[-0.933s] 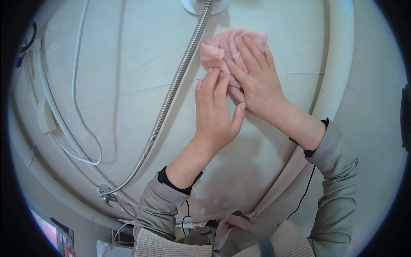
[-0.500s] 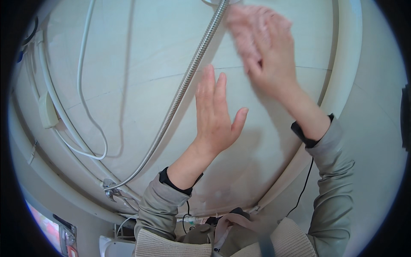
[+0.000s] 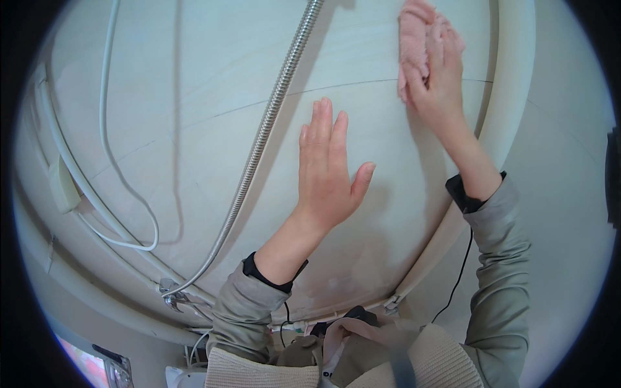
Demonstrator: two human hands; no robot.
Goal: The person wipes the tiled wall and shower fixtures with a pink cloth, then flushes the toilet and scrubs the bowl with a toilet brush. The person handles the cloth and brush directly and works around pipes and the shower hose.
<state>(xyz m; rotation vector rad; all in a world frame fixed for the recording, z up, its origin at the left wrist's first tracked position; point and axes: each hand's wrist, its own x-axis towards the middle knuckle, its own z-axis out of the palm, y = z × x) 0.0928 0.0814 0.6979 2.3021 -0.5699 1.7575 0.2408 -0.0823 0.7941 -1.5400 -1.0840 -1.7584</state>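
Pressed against the pale tiled wall [image 3: 246, 152] at the upper right is a fluffy pink cloth [image 3: 413, 45], bunched under my right hand [image 3: 440, 81]. The fingers of that hand lie over the cloth and grip it. My left hand [image 3: 328, 161] is held up in the middle of the view with its fingers stretched and the thumb out to the side. It holds nothing, and whether it touches the wall I cannot tell. Just left of it runs a ribbed metal shower hose [image 3: 262, 136].
A thick cream pipe [image 3: 514, 84] rises along the right side. On the left hang a white cable [image 3: 105, 123], a white box [image 3: 63, 185] and further pipes. The hose ends at a metal fitting [image 3: 171, 294] at lower left. A black cord [image 3: 460, 278] dangles beside my right sleeve.
My right hand has moved a little right and upward with the pink cloth across the wall. My left hand stays nearly in place. The view has shifted slightly.
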